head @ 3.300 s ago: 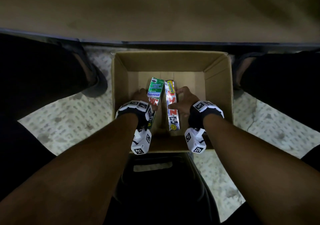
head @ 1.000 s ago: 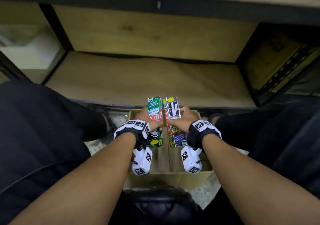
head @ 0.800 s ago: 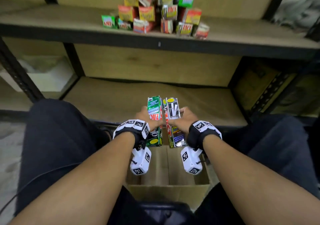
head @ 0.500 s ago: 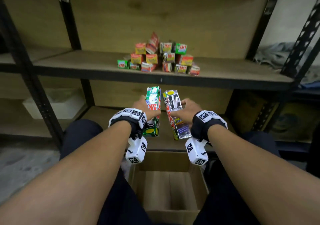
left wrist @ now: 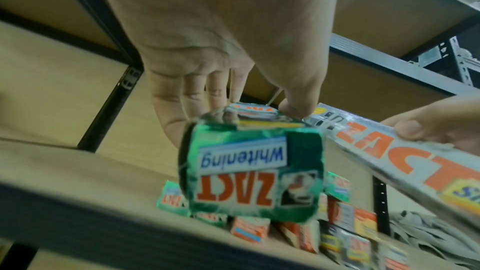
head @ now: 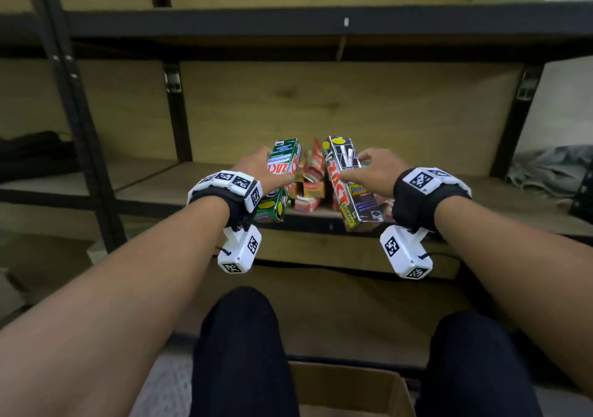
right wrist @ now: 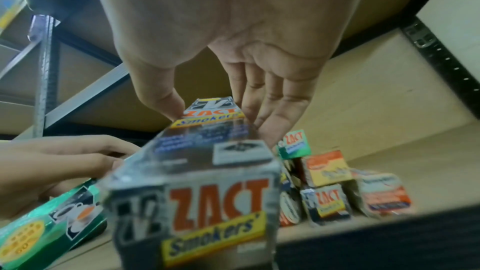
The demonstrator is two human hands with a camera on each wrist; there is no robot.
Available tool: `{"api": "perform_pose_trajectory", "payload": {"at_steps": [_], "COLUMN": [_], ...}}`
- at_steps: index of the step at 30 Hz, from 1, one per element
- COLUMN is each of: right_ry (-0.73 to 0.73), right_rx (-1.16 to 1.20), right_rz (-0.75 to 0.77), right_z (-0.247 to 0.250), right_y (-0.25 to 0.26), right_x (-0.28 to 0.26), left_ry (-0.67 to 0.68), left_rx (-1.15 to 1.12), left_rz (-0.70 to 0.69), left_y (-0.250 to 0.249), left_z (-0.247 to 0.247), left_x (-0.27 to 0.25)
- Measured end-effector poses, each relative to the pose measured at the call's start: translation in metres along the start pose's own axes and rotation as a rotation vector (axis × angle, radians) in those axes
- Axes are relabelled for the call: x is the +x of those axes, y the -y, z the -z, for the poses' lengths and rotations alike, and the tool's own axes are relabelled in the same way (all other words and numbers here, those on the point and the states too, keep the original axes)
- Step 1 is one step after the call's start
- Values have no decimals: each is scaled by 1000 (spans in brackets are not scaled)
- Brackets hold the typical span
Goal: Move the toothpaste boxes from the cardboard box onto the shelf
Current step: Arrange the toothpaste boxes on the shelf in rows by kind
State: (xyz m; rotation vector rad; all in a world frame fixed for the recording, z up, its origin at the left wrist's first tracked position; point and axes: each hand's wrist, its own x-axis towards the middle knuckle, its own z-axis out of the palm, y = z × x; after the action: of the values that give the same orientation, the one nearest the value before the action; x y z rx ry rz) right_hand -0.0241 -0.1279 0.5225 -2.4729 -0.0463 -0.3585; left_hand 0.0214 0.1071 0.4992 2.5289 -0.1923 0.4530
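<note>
My left hand [head: 260, 172] grips a green Zact Whitening toothpaste box [head: 282, 179] [left wrist: 252, 174] between thumb and fingers. My right hand [head: 375, 172] grips a silver Zact Smokers toothpaste box [head: 349, 185] [right wrist: 197, 192] the same way. Both boxes hang side by side just in front of the wooden shelf [head: 154, 185], at its front edge. Behind them on the shelf lies a pile of toothpaste boxes [head: 308, 182] [right wrist: 335, 184] [left wrist: 337, 227]. The cardboard box [head: 349, 387] stands on the floor between my knees, only its far rim in view.
Black metal shelf posts [head: 77, 111] stand at the left, and a dark upper shelf rail [head: 321, 25] crosses above the hands. Grey cloth [head: 552, 172] lies at the shelf's right end, a dark bag [head: 29, 150] on the left bay.
Both hands lifted the two boxes out of the cardboard box, up and forward to the shelf front. My head tilted up, so the cardboard box dropped to the bottom of the view.
</note>
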Motion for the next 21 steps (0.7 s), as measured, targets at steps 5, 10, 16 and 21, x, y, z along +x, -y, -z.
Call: {"api": "perform_pose_trajectory", "payload": {"at_steps": [5, 10, 16, 21], "right_ry": [18, 52, 182, 250], "right_rx": [41, 84, -74, -397], "right_rz": [42, 83, 76, 97], "right_z": [-1, -19, -60, -91], "right_y": [40, 76, 115, 129], "right_x": [50, 108, 177, 223], "left_ry": [-27, -32, 9, 95], "left_rx": [107, 128, 131, 112], "left_rz": [40, 81, 183, 230], "left_y": [17, 39, 81, 110], "left_z": [27, 32, 15, -11], "left_x": [46, 91, 139, 161]}}
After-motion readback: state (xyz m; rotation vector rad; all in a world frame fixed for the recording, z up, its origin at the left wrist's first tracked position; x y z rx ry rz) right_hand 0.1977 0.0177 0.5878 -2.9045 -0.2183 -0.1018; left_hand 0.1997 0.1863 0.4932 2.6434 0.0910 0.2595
